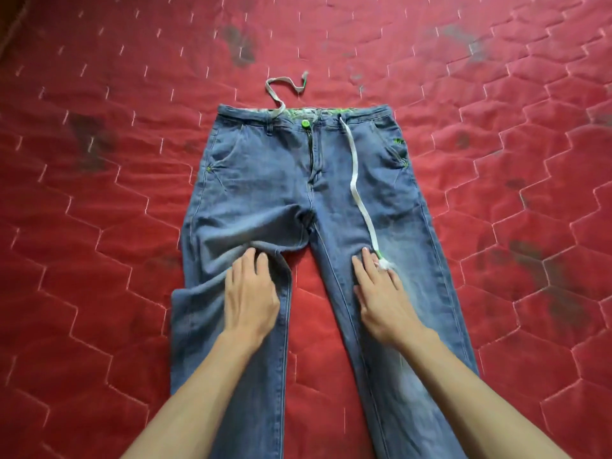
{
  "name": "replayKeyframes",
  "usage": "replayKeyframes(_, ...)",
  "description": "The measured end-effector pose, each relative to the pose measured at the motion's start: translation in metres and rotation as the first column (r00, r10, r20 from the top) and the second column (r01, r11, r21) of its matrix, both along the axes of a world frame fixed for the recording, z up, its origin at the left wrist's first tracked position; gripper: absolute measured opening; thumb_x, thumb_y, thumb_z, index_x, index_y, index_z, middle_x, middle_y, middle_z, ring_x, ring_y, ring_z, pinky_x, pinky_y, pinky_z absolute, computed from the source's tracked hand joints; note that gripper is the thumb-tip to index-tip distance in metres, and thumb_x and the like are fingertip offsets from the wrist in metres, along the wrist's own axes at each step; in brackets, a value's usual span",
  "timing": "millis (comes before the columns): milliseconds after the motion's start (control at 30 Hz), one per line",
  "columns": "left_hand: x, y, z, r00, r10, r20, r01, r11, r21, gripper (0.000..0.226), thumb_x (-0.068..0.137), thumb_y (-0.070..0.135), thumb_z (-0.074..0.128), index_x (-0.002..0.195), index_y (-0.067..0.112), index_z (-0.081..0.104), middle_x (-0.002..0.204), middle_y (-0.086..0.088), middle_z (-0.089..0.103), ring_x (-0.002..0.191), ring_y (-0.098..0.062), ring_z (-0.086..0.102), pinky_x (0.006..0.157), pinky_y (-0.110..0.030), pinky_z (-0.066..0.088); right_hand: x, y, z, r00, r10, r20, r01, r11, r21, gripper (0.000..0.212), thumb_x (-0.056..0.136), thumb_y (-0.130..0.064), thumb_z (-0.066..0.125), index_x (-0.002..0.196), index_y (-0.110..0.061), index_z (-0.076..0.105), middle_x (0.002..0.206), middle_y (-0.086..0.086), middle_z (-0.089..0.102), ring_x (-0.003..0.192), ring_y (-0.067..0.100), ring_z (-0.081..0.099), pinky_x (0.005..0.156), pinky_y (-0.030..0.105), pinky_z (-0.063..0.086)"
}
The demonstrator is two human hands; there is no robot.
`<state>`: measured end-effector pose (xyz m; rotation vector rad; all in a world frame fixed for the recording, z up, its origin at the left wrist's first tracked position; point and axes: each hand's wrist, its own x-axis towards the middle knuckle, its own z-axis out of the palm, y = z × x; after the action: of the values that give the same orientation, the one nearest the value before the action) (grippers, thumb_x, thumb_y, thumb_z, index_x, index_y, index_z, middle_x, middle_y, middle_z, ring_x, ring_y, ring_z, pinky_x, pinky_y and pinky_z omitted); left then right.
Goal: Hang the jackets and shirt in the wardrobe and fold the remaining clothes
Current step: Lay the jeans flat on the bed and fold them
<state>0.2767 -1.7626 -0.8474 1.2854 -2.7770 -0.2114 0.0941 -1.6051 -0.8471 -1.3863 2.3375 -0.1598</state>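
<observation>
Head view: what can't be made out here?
1. Blue denim jeans: leg hems cut off by the bottom edge of the head view.
2. Denim beneath the left hand and right hand: covered by them, head view.
3. White flat drawstring: its end by the right hand is blurred; knot or tassel unclear.
4. Red quilted mattress: dark patches blurred; stain or print unclear.
</observation>
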Motion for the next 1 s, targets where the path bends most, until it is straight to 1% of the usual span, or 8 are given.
replayKeyframes(133,-0.053,-0.05,0.023,0.945,0.11,-0.307,-0.121,0.993,-0.014,0.017,0.084,0.009,0.052,0.097,0.01,0.063,0.092,-0.012,0.057,0.085,-0.033,0.055,0.071,-0.045,0.046,-0.045,-0.059,0.004,0.997,-0.068,-0.029,0.058,0.964,-0.26,0.041,0.086,-0.015,0.039,0.117,-0.004,0.064,0.119,0.019,0.063,0.105,0.042,0.061,0.086,0.051,0.052)
replayKeyframes(200,-0.074,-0.083,0.028,0.935,0.075,-0.347,-0.085,0.996,-0.012,0.023,0.086,0.005,0.054,0.106,0.009,0.064,0.101,-0.013,0.059,0.091,-0.033,0.055,0.072,-0.045,0.047,-0.065,-0.089,0.011,0.982,-0.181,-0.06,0.147,0.918,-0.369,0.031,0.082,-0.012,0.047,0.104,-0.007,0.068,0.099,0.014,0.064,0.085,0.039,0.059,0.074,0.047,0.052)
replayKeyframes(367,-0.112,-0.166,0.015,0.991,-0.118,0.069,0.106,0.983,0.15,0.05,0.101,0.023,0.045,0.15,0.017,0.04,0.159,-0.013,0.031,0.147,-0.033,0.026,0.115,-0.05,0.027,-0.128,-0.149,0.02,0.865,-0.5,-0.051,0.468,0.838,-0.28,0.034,0.094,-0.019,0.054,0.125,-0.005,0.056,0.127,0.021,0.052,0.114,0.043,0.049,0.095,0.051,0.04)
replayKeyframes(467,-0.135,-0.188,0.003,0.938,-0.213,0.273,0.141,0.956,0.259,0.061,0.106,0.044,0.026,0.159,0.026,0.004,0.167,-0.004,-0.005,0.154,-0.025,-0.002,0.122,-0.048,0.009,-0.168,-0.17,0.02,0.721,-0.693,0.02,0.691,0.717,-0.092,0.056,0.095,-0.031,0.058,0.139,-0.002,0.04,0.141,0.024,0.041,0.13,0.044,0.038,0.106,0.05,0.033)
replayKeyframes(567,-0.16,-0.208,-0.001,0.93,-0.205,0.304,0.137,0.963,0.231,0.062,0.105,0.047,0.023,0.158,0.027,-0.003,0.166,-0.002,-0.014,0.154,-0.023,-0.008,0.122,-0.05,0.006,-0.198,-0.185,0.017,0.693,-0.721,0.027,0.72,0.689,-0.079,0.068,0.091,-0.041,0.065,0.139,-0.001,0.039,0.138,0.026,0.045,0.128,0.043,0.04,0.106,0.047,0.034)
replayKeyframes(800,-0.199,-0.245,0.008,0.928,-0.238,0.287,0.15,0.943,0.298,0.068,0.102,0.046,0.036,0.159,0.026,0.006,0.167,-0.004,-0.006,0.154,-0.025,-0.002,0.12,-0.053,0.013,-0.24,-0.223,0.034,0.515,-0.741,0.432,0.84,0.536,-0.082,0.017,0.07,-0.033,0.081,0.076,-0.02,0.071,0.085,0.002,0.075,0.088,0.024,0.071,0.084,0.043,0.058)
replayKeyframes(933,-0.181,-0.225,0.006,0.985,-0.08,-0.152,0.13,0.925,0.358,0.055,0.098,0.032,0.05,0.15,0.018,0.041,0.158,-0.011,0.034,0.147,-0.025,0.029,0.118,-0.041,0.023,-0.22,-0.245,0.06,0.48,-0.722,0.499,0.871,0.46,-0.173,0.014,0.067,-0.023,0.067,0.077,-0.014,0.068,0.074,-0.001,0.069,0.073,0.021,0.063,0.077,0.043,0.057)
replayKeyframes(1000,-0.174,-0.219,0.012,0.873,0.169,-0.457,0.087,0.869,0.487,0.033,0.097,0.024,0.056,0.128,0.015,0.064,0.132,-0.007,0.064,0.122,-0.02,0.059,0.104,-0.026,0.04,-0.198,-0.264,0.081,0.522,-0.681,0.513,0.849,0.471,-0.239,0.012,0.069,-0.022,0.06,0.078,-0.015,0.066,0.072,-0.002,0.064,0.071,0.019,0.056,0.074,0.042,0.054)
